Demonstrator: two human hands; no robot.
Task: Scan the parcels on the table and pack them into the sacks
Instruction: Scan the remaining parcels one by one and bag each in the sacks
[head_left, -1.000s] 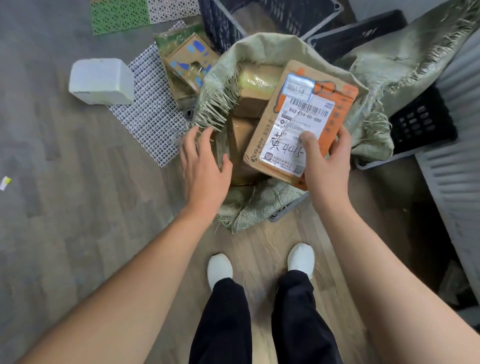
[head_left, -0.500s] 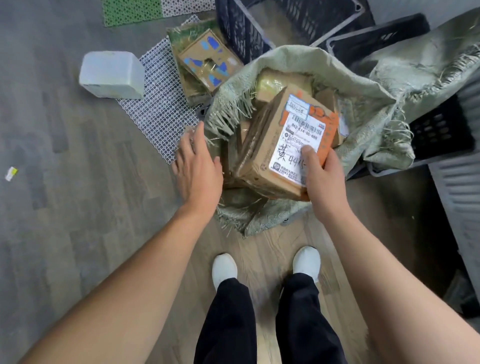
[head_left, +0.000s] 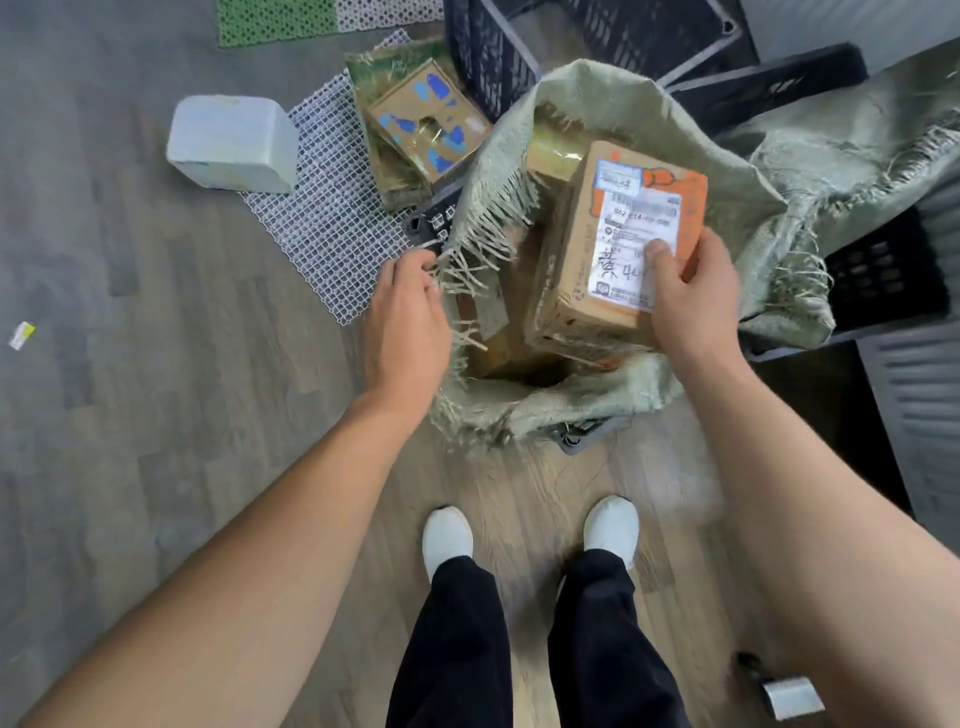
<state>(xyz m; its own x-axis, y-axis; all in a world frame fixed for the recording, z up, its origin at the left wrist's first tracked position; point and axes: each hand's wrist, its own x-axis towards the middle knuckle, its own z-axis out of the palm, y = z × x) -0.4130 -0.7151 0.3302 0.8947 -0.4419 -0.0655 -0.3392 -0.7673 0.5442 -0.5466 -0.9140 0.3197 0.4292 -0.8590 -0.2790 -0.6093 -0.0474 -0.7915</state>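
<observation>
A brown cardboard parcel (head_left: 576, 260) with orange print and a white shipping label sits in the mouth of a green woven sack (head_left: 613, 104). My right hand (head_left: 691, 301) grips the parcel's near right corner, thumb on the label. My left hand (head_left: 405, 322) pinches the frayed left rim of the sack, pulling it outward. Other brown parcels (head_left: 498, 343) lie deeper inside the sack, partly hidden by the held parcel. The sack stands in a black crate (head_left: 576, 436) on the floor.
A second green sack (head_left: 857, 140) drapes over a black crate (head_left: 883, 275) at right. Left of the sack lie a box with blue patches (head_left: 431, 124), a white block (head_left: 234, 143) and a white mesh mat (head_left: 332, 218). My white shoes (head_left: 447, 535) stand just before the sack.
The parcel has gone lower into the sack and turned more upright. My left hand has slid from the sack's inside to its frayed left rim.
</observation>
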